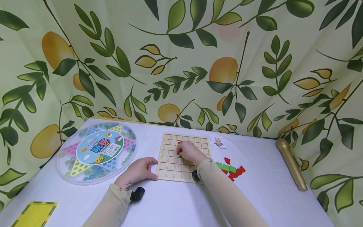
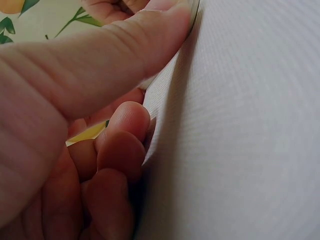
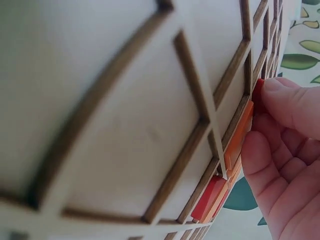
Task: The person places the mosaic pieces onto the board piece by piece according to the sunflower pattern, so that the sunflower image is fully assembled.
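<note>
A pale wooden grid board (image 1: 170, 157) lies on the white table. Over its middle, my right hand (image 1: 191, 152) pinches a small red piece (image 3: 258, 92) between thumb and fingers, against the grid. Orange pieces (image 3: 240, 137) and another red piece (image 3: 207, 200) sit in cells beside it in the right wrist view; my hand covers most of them in the head view. My left hand (image 1: 139, 171) touches the board's left edge with thumb and index finger spread apart. In the left wrist view its thumb (image 2: 145, 42) meets the edge, and the other fingers are loosely bent.
Loose red (image 1: 227, 160) and green pieces (image 1: 232, 168) lie right of the board, below a small picture card (image 1: 218, 142). A round marble game box (image 1: 131, 164) is at the left, a yellow sheet (image 1: 35, 214) at the front left, a gold cylinder (image 1: 292, 165) at the right.
</note>
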`<state>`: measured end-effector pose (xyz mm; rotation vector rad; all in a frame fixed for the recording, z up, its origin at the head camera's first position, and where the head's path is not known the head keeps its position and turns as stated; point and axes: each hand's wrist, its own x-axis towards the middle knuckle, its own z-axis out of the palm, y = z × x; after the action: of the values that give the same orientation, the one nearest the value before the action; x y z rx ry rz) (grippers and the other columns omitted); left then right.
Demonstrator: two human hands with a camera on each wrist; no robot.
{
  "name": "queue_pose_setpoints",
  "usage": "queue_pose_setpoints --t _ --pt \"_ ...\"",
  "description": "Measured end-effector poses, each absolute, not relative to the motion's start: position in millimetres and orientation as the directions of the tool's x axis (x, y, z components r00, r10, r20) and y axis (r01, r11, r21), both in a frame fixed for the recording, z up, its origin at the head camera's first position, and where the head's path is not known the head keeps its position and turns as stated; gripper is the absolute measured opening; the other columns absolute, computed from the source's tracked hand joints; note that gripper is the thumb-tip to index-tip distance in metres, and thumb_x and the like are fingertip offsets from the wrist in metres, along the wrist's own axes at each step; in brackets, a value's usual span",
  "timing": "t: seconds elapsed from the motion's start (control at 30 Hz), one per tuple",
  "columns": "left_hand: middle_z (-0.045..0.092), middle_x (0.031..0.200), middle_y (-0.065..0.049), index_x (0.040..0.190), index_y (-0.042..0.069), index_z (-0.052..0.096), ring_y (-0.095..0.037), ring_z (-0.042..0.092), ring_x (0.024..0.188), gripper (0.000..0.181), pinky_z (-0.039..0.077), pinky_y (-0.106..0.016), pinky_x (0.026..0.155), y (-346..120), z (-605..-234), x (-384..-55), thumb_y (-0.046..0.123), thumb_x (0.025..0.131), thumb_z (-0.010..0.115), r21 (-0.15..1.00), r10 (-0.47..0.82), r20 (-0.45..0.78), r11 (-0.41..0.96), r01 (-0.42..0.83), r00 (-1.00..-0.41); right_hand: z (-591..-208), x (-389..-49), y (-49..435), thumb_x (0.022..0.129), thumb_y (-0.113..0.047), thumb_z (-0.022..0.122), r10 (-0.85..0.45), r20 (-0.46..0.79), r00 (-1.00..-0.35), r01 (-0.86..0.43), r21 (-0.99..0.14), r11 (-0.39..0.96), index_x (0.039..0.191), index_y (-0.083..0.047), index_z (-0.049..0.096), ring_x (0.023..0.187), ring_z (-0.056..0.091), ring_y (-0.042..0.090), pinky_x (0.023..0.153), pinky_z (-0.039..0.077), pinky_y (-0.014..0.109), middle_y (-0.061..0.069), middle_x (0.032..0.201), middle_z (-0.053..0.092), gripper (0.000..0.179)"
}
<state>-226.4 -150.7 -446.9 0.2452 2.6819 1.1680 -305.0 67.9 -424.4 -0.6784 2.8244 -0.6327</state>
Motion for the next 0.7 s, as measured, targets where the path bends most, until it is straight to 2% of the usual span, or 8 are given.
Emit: queue_pose_setpoints --t 0.23,0.3,0.43,0.53,0.7 --pt "0.048 0.063 -0.001 0.109 0.014 0.063 -0.014 0.042 0.055 0.056 0.032 -0.026 0.053 -150.1 -446.0 -225.9 0.018 0.058 0.086 0.741 0.221 -0.132 0.67 0.052 -0.966 -416.5 -300.2 77.3 0.081 0.004 0.061 -0.423 0.024 -0.906 -0.376 -0.504 0.778 0.084 -0.005 0.069 0.08 0.054 0.016 0.077 0.046 0.031 0.005 0.087 0.065 0.012" --pt "0.048 0.063 -0.001 0.109 0.014 0.063 -0.014 0.042 0.055 0.056 0.032 -0.026 0.053 -149.8 -446.1 -226.0 0.017 0.058 0.086 0.744 0.22 -0.136 0.666 0.047 -0.966 -410.6 -298.1 85.2 0.082 0.001 0.062 -0.375 0.045 -0.926 -0.34 -0.529 0.777 0.089 -0.004 0.07 0.083 0.054 0.018 0.079 0.046 0.034 0.007 0.091 0.065 0.011" --pt "0.047 0.063 -0.001 0.109 0.014 0.063 -0.014 0.042 0.055 0.056 0.032 -0.026 0.053 -149.2 -445.8 -225.4 0.018 0.058 0.086 0.744 0.22 -0.136 0.666 0.046 -0.966 -400.8 -296.4 112.5 0.084 -0.002 0.062 -0.265 0.041 -0.963 -0.236 -0.599 0.765 0.094 -0.003 0.069 0.081 0.053 0.02 0.073 0.046 0.033 0.007 0.091 0.064 0.013" --pt "0.047 0.063 -0.001 0.109 0.014 0.063 -0.014 0.042 0.055 0.056 0.032 -0.026 0.053 -149.1 -445.2 -224.8 0.017 0.058 0.086 0.743 0.217 -0.135 0.667 0.047 -0.967 -397.5 -294.8 139.3 0.084 -0.003 0.062 -0.196 0.038 -0.98 -0.177 -0.621 0.764 0.097 -0.001 0.069 0.08 0.054 0.02 0.069 0.047 0.031 0.008 0.091 0.065 0.015" --pt "0.047 0.063 -0.001 0.109 0.014 0.063 -0.014 0.042 0.055 0.056 0.032 -0.026 0.053 -149.4 -444.7 -224.6 0.018 0.058 0.086 0.738 0.214 -0.135 0.673 0.046 -0.967 -399.6 -285.3 182.9 0.085 -0.004 0.061 -0.086 -0.02 -0.996 -0.056 -0.608 0.792 0.102 0.001 0.067 0.085 0.054 0.024 0.073 0.047 0.035 0.012 0.096 0.064 0.019"
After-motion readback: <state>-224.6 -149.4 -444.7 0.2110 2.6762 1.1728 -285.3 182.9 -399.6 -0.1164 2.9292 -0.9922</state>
